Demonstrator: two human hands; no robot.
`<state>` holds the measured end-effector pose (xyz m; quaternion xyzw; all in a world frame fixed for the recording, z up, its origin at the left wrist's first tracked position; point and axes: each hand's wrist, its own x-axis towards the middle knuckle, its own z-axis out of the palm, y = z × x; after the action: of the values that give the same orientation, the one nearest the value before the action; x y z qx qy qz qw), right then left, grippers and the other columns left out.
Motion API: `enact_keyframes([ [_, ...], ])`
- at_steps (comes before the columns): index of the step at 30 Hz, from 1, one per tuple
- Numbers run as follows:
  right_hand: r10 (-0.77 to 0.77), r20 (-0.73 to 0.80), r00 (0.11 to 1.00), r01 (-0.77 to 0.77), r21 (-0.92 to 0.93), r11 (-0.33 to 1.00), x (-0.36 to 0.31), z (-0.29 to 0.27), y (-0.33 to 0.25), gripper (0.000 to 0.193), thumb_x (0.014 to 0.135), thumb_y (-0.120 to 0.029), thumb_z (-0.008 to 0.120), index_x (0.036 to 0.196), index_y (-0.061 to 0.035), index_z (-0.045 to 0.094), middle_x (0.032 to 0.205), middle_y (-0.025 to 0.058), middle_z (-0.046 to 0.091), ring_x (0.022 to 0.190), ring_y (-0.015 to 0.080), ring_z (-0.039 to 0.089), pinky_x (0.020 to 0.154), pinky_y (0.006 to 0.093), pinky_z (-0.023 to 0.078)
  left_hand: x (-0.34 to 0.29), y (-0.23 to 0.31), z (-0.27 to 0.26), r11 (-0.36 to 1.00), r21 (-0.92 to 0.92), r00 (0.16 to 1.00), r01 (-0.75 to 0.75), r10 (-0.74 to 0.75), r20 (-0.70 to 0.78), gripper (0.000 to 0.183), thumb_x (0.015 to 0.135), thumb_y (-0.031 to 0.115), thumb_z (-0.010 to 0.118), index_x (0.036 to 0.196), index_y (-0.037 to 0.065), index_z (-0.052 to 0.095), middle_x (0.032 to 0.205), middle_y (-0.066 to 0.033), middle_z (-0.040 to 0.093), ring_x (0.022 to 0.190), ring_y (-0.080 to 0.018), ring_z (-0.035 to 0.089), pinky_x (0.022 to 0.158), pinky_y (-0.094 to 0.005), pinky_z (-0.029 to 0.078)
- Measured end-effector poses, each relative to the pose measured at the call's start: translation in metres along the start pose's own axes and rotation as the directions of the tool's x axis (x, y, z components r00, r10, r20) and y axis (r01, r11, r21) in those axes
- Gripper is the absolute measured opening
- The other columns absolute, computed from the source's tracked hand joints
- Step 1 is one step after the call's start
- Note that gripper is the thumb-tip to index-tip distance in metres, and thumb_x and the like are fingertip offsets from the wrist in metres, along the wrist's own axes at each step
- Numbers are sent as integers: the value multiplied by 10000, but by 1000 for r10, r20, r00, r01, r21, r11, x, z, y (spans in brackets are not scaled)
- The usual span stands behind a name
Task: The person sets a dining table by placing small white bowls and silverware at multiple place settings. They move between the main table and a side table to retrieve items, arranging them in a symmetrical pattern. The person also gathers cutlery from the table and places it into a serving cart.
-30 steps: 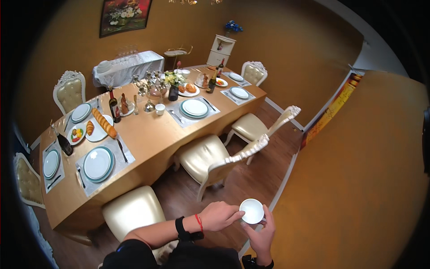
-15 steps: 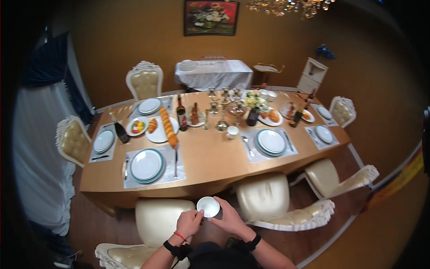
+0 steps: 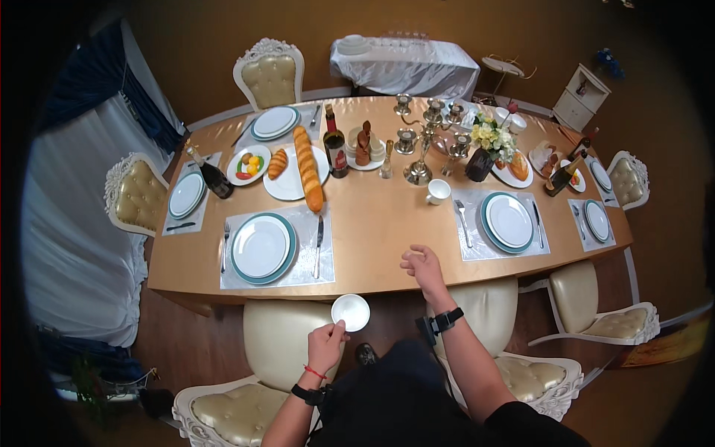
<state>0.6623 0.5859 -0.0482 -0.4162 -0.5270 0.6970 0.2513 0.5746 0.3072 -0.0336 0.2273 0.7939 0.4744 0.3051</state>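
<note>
A white cup [image 3: 351, 312] is held by my left hand [image 3: 327, 347], which is closed on its near side just in front of the table edge. My right hand [image 3: 424, 270] reaches out over the table's front edge with nothing in it, its fingers apart and slightly bent. Beyond that hand another white cup [image 3: 438, 191] stands upright on the wooden table [image 3: 372, 253], close to the silver candelabra [image 3: 418, 173]. Place settings lie to both sides: a plate with a teal rim [image 3: 262, 248] at the left and a similar plate [image 3: 509, 220] at the right, each between a fork and a knife.
Bread [image 3: 307, 167], a wine bottle [image 3: 334, 141] and a flower vase [image 3: 480, 164] stand along the table's middle. Cream chairs [image 3: 287, 335] are tucked close around me. A side table with a pale cloth [image 3: 406, 67] stands at the far wall.
My right hand has let go of the cup and moved forward and right over the table. The cup stays in my left hand. The view has shifted closer to the table.
</note>
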Motion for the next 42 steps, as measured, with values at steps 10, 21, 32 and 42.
enact_keyframes([
  [10,84,-292,953,-43,143,989,185,-36,38,382,930,-238,609,1217,-25,474,956,70,605,766,156,635,607,253,449,80,32,13,988,-35,989,147,-148,-28,492,977,330,559,672,-44,652,664,-92,672,666,-125,631,653,-270,489],
  [21,416,-397,818,-196,488,851,284,-53,52,413,904,-412,610,1009,-30,495,873,46,535,734,160,594,497,255,379,248,61,105,941,-230,968,250,-239,71,498,994,346,534,695,-41,625,799,-127,688,765,-161,664,711,-269,497],
  [32,21,-203,979,-37,-72,997,212,-49,41,200,776,-62,585,616,-42,467,594,-28,417,565,60,398,498,247,306,263,64,128,885,-395,966,248,-256,32,480,986,351,553,663,2,614,733,-75,653,736,-131,618,689,-254,463],
  [42,58,701,711,-8,-75,997,26,82,-38,146,796,-32,600,711,-47,482,674,-40,473,627,57,428,577,232,357,2,74,-24,932,-297,883,207,-308,-353,507,990,345,526,614,8,565,593,6,540,598,-76,494,600,-252,409],
])
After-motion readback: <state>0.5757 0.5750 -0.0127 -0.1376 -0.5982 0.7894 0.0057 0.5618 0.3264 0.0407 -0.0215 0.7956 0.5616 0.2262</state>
